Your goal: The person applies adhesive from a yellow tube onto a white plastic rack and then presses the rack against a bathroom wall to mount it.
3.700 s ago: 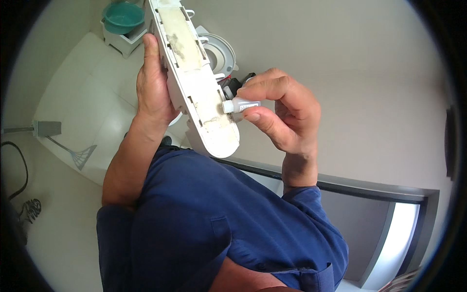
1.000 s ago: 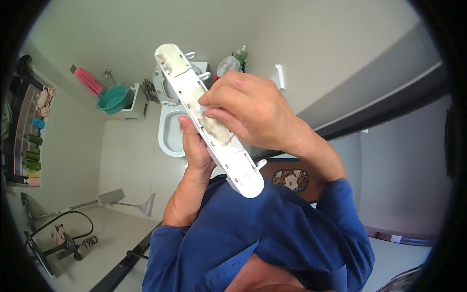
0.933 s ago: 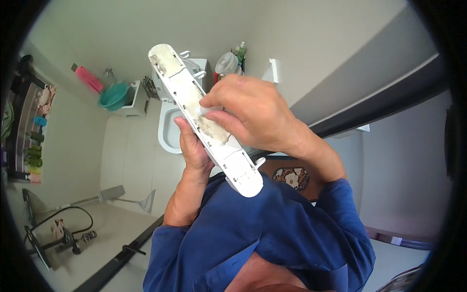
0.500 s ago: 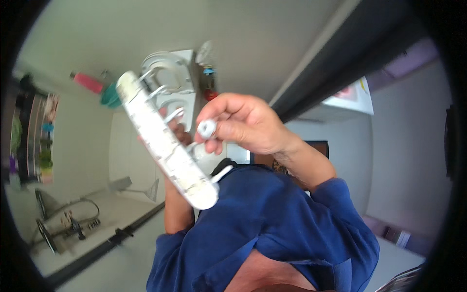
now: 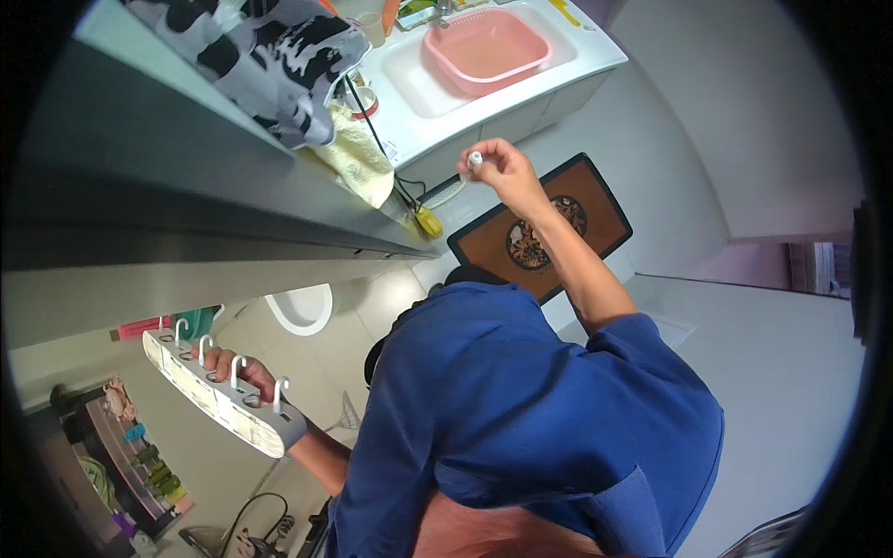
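My left hand (image 5: 253, 374) is closed round the back of a white hook rack (image 5: 216, 395), a long rail with several curved hooks. The rack is tilted at the lower left, and its flat side shows yellowish, patchy strips. Out in front on the right, my right hand (image 5: 513, 179) pinches a small white cylinder (image 5: 475, 159) between thumb and fingers. Its exact kind is too small to make out. The two hands are far apart, on either side of a dark upright frame (image 5: 279, 251).
Ahead is a white sink counter (image 5: 423, 130) with a pink basin (image 5: 488, 79). A patterned cloth (image 5: 270, 65) and a yellow cloth (image 5: 363, 158) hang by the frame. A brown mat (image 5: 595, 209) lies on the floor below my right hand. A white toilet (image 5: 302, 325) stands beyond the rack.
My view has turned right toward the sink counter. My hands have moved apart: the right reaches forward with the white cylinder, the left holds the rack low at the left.
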